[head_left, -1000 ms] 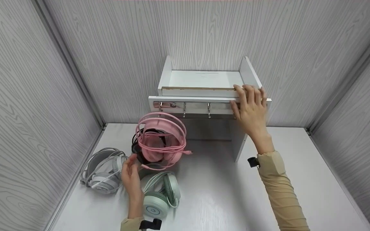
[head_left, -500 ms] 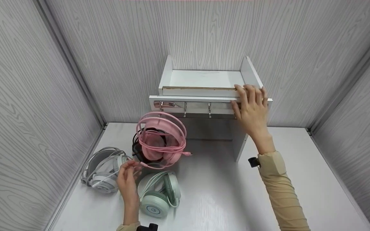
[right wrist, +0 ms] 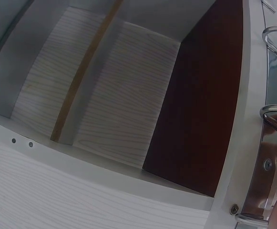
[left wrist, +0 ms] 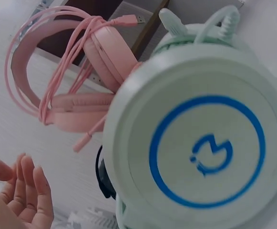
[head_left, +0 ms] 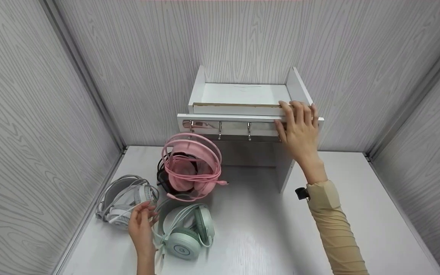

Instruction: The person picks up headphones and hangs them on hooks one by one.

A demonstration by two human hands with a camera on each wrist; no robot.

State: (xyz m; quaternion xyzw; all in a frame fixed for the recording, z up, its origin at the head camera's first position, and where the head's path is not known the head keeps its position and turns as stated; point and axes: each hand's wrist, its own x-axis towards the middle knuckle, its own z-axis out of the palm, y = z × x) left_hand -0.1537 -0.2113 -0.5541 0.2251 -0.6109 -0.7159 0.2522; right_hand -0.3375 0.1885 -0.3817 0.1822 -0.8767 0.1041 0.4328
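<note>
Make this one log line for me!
left hand: empty, near white headphones; right hand: gripping white shelf; pink headphones: on leftmost hook

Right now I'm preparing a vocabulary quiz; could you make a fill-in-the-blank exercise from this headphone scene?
The hand on the white rack is the person's ____ one.
Behind the pink headphones shows a partly hidden ____ pair.
The green headphones bear a ____ ring.

Missing words: right; black; blue.

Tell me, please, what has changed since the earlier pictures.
The left hand moved down and to the left, away from the pink headphones, and is now near the white headphones; whether it had been touching the pink ones is unclear. Unchanged: the right hand gripping the shelf front, and the headphones' places.
</note>
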